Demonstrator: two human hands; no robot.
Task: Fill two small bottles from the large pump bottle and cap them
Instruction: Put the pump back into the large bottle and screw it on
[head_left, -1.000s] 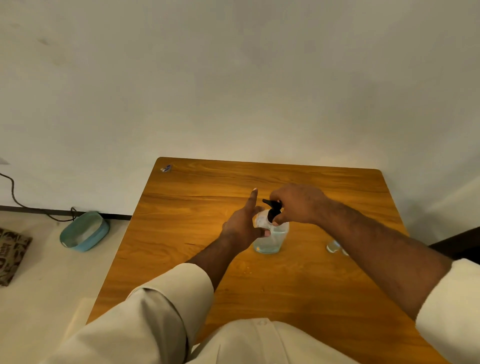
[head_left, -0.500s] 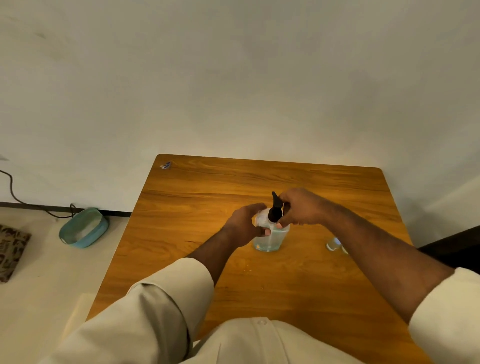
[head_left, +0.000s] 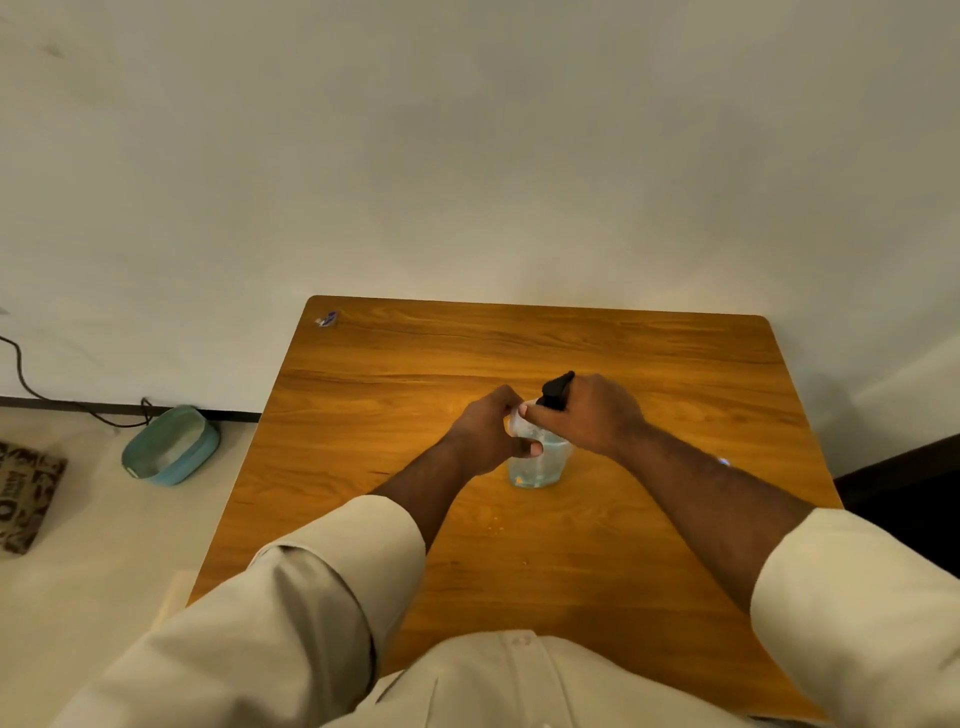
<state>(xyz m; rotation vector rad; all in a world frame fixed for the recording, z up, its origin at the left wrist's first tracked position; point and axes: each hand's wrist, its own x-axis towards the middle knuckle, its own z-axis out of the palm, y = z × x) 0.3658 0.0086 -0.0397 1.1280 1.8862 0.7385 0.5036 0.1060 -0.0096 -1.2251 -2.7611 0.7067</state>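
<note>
Your left hand (head_left: 485, 434) wraps the large pump bottle (head_left: 537, 462), upright mid-table (head_left: 363, 415); your right hand (head_left: 587, 415) pinches its black pump head (head_left: 557, 387). Brace the base firmly, turn only the head.

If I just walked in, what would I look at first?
Your eye would land on the clear plastic pump bottle with pale blue liquid in the middle of the orange-brown wooden table. The left hand grips its side, and the right hand holds its black pump top. Off to the left, a teal bowl-shaped tub sits on the pale floor by the wall.
</note>
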